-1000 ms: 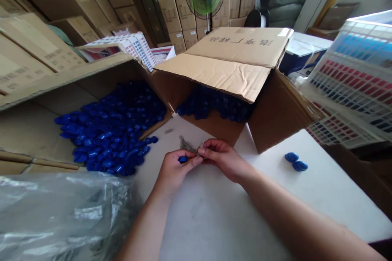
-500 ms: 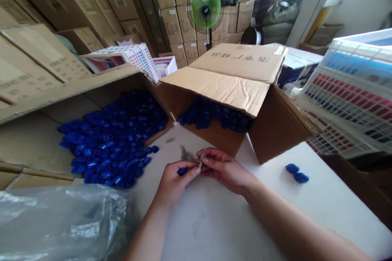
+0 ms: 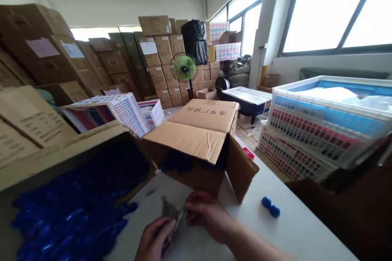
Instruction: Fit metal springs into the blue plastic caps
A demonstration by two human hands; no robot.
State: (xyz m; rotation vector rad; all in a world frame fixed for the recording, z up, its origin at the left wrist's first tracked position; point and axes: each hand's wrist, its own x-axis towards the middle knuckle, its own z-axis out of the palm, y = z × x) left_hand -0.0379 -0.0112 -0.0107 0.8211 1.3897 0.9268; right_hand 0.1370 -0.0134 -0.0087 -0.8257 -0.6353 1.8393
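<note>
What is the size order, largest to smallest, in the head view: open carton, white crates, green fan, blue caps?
1. Open carton and white crates: too alike to rank, and nearness clouds it.
2. Green fan, though it stands farther off.
3. Blue caps, smallest.

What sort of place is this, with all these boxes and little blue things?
Probably a warehouse or packing room for small plastic goods: cardboard cartons are stacked high along the wall, an open carton holds loose blue plastic caps, and plastic crates show printed colour charts.
</note>
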